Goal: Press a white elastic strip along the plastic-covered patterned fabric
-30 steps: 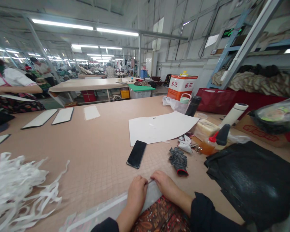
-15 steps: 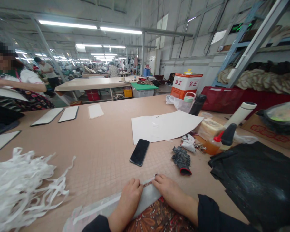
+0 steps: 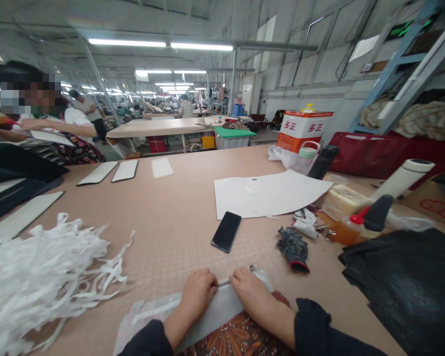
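A pale grey, partly see-through sheet (image 3: 226,302) lies at the table's near edge, with a white strip (image 3: 157,309) along its far side. My left hand (image 3: 198,295) is closed on that far edge, fingers curled down over it. A short way to the right, my right hand (image 3: 252,292) pinches the same edge. Between the two hands a short stretch of white edge shows. What lies under the fingertips is hidden. Brown flower-patterned cloth (image 3: 233,336) shows below the sheet, nearest to me.
White tape (image 3: 52,277) lies heaped at left. Ahead are a black phone (image 3: 226,231), a grey knitted glove (image 3: 293,249) and a white panel (image 3: 267,195). Black sheeting (image 3: 404,287) and an orange bottle (image 3: 350,230) stand right. A co-worker (image 3: 55,118) handles a pale panel at far left.
The view has turned slightly left. My hands now sit further left along the sheet's edge, and more of the sheet shows beyond my right hand. The brown patch between my fingers no longer shows.
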`<state>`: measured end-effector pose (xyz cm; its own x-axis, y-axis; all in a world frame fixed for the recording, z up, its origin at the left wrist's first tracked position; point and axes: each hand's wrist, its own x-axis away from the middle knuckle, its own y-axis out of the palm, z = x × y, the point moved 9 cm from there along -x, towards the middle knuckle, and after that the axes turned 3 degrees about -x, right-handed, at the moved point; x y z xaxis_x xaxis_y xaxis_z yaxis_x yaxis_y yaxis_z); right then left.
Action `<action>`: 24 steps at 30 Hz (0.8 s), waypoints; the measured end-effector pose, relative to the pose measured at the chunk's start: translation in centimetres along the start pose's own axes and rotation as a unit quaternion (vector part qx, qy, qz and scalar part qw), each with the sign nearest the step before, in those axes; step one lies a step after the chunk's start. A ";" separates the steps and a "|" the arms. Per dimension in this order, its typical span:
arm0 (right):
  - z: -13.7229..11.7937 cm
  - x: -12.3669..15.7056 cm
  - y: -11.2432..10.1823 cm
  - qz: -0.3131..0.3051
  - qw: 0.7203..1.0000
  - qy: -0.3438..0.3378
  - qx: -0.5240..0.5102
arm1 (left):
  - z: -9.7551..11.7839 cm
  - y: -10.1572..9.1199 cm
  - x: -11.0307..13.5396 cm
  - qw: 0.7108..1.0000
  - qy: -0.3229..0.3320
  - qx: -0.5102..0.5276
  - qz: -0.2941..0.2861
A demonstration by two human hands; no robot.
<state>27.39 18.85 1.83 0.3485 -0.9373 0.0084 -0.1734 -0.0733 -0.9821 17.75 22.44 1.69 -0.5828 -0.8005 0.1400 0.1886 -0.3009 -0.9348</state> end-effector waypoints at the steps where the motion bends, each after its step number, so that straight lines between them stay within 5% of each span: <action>1: -0.5 -0.2 0.2 0.002 1.000 -0.004 0.000 | 0.1 0.2 0.0 1.000 0.003 -0.009 0.001; 8: -0.1 1.4 0.5 0.028 0.998 -0.055 -0.004 | 1.1 1.0 0.9 0.991 0.093 -0.098 0.013; 15: 3.4 1.9 0.1 -0.028 1.000 0.006 0.011 | -3.0 -1.4 2.2 0.998 0.028 0.018 -0.054; 24: -6.7 -1.9 0.5 0.031 0.992 -0.118 -0.009 | -2.0 -0.3 4.0 0.990 0.049 -0.130 0.015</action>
<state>20.45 18.33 2.59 0.5427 -0.8342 -0.0978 -0.2169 -0.0267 -0.9758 13.82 20.39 1.88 -0.6558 -0.7494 0.0914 0.0041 -0.1246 -0.9922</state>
